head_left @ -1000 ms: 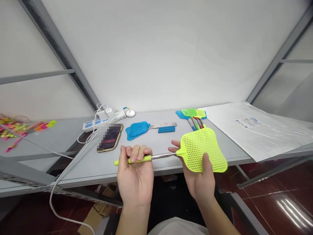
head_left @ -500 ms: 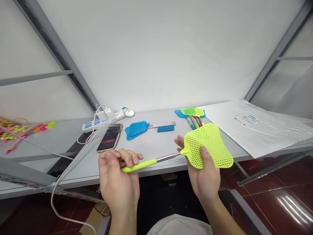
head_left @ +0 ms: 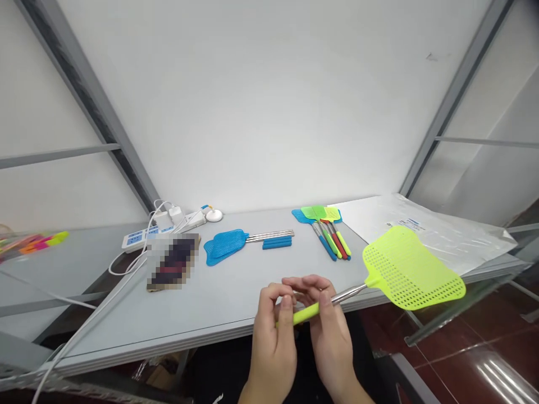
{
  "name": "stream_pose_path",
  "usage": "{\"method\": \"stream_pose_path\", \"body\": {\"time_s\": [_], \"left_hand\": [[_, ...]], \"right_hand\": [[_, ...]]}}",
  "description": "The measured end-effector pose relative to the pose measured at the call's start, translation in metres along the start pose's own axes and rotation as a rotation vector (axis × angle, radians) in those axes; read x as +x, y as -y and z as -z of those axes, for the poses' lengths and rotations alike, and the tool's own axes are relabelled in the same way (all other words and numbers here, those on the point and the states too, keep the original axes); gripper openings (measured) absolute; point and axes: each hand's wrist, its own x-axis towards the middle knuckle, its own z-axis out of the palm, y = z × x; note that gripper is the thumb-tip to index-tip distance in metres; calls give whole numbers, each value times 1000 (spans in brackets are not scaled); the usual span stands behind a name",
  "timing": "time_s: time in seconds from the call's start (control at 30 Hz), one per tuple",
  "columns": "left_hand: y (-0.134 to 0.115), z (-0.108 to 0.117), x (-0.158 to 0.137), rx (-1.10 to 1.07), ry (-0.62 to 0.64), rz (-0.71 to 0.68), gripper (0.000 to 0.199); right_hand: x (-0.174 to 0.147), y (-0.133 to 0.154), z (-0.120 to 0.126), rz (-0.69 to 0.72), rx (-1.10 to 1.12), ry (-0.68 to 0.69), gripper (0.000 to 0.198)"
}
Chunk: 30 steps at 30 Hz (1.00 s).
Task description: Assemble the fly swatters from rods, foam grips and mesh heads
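Against a white wall (head_left: 252,112) a grey table (head_left: 227,297) is set; across its front edge, as viewed, a yellow-green swatter (head_left: 373,281) is held, its handle (head_left: 306,313) gripped near its end by the left hand (head_left: 275,342) and near the shaft (head_left: 348,293) by the right hand (head_left: 332,336), the long axis pointed rightward, the head (head_left: 412,272) nearer the right hand

You can read no text here: the print on the white package's label (head_left: 414,224) is too blurred to make out, and the screen of the phone (head_left: 174,264) is pixelated, hiding any figures from you.
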Motion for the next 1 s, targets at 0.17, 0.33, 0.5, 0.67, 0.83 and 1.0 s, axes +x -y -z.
{"method": "stream_pose_path", "body": {"time_s": [0.17,0.33,0.5,0.67,0.83,1.0], "left_hand": [[6,27,22,408,135,-178,16],[26,65,52,692,164,-180,16],[41,69,57,871,223,-112,19],[40,63,53,938,257,-129,20],[40,63,53,955,259,-131,20],[41,63,52,970,256,-135,20]], "right_hand": [[40,15,42,120,-549,-214,35],[122,44,91,-44,-1270,-252,38],[193,46,104,-252,-1552,-187,33],[206,26,106,-341,-1697,-92,33],[187,21,107,-289,-1756,-101,33],[181,33,99,-179,-1774,-92,38]]}}
